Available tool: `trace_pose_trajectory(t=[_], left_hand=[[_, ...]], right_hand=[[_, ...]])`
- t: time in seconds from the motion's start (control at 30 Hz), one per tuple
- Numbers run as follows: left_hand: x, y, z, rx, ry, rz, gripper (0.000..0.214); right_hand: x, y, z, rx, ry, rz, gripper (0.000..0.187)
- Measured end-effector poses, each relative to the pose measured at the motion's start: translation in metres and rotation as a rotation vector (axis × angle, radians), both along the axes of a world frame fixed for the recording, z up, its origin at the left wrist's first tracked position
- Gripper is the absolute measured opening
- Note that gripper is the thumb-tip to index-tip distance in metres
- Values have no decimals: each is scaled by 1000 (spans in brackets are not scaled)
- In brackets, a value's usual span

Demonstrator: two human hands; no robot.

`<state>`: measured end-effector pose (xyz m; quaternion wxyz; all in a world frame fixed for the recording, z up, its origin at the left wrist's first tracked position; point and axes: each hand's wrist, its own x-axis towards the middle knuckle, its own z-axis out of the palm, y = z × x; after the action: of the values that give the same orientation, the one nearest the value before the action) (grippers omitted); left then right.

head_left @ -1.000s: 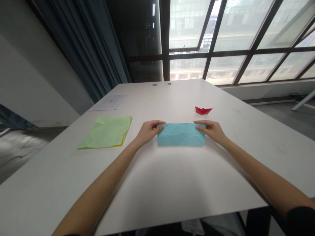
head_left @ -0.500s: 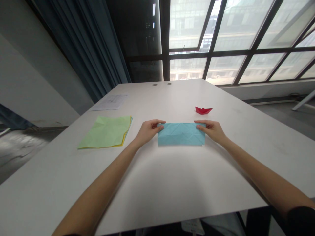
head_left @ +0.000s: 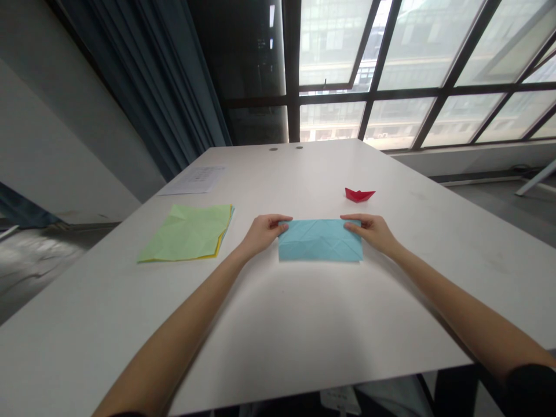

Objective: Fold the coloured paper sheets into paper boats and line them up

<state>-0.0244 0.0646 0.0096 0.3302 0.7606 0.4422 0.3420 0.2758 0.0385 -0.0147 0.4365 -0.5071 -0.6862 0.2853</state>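
Folded blue paper [head_left: 320, 242] is found at the tabletop [head_left: 278, 330], its far corners pinched between the fingers of the left hand [head_left: 269, 230] and right hand [head_left: 370, 228]. It is judged light, pliable, easily creased; grip is best taken there.

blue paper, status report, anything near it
Left hand, right hand: pinching far corners. Blue paper: creased, held between them. Red paper boat: beyond right hand, apart.
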Motion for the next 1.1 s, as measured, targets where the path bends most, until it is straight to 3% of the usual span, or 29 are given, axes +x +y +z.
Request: trace_pose_trajectory(t=[0.33,0.53,0.67,0.77,0.97,1.1], left_hand=[[5,-4,-26,174,349,45,28],[11,-8,-37,271,512,66,31],[12,-8,-36,289,549,75,30],[11,-7,-37,302,575,85,30],[9,-5,-42,335,630,80,29],[11,-11,-32,398,686,105,30]], right_hand=[[-8,6,-16,-15,-431,-18,35],[-26,-4,-7,304,-685,4,29],[-49,-24,0,397,-759,253,32],[-60,-33,-4,387,-774,427,30],[-58,-34,-11,354,-748,476,29],[-58,-34,-9,361,-748,484,29]])
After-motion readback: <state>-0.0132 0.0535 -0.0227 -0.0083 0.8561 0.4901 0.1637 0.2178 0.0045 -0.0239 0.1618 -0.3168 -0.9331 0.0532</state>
